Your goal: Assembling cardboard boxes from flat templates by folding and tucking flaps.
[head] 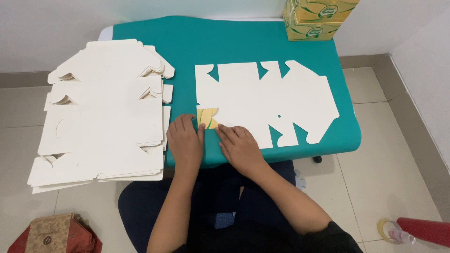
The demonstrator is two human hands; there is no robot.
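- The left hand (186, 140) lies palm down on the near edge of the teal worktop (262, 42), its grip open and flat, fingertips touching a small folded-over flap (207, 118) with yellow and green print.
- The right hand (240, 146) lies just beside it, also open and flat, fingers pressing the near left corner of the flat white carton blank (267, 100).
- The carton blank lies unfolded beyond both hands, spreading away and to the right of them across the worktop; neither grip closes around it.
- Left of the carton blank, a stack of white blanks (103, 117) overhangs the worktop's left side.
- Beyond the carton blank, at the worktop's far edge, stand stacked yellow and green boxes (314, 16).
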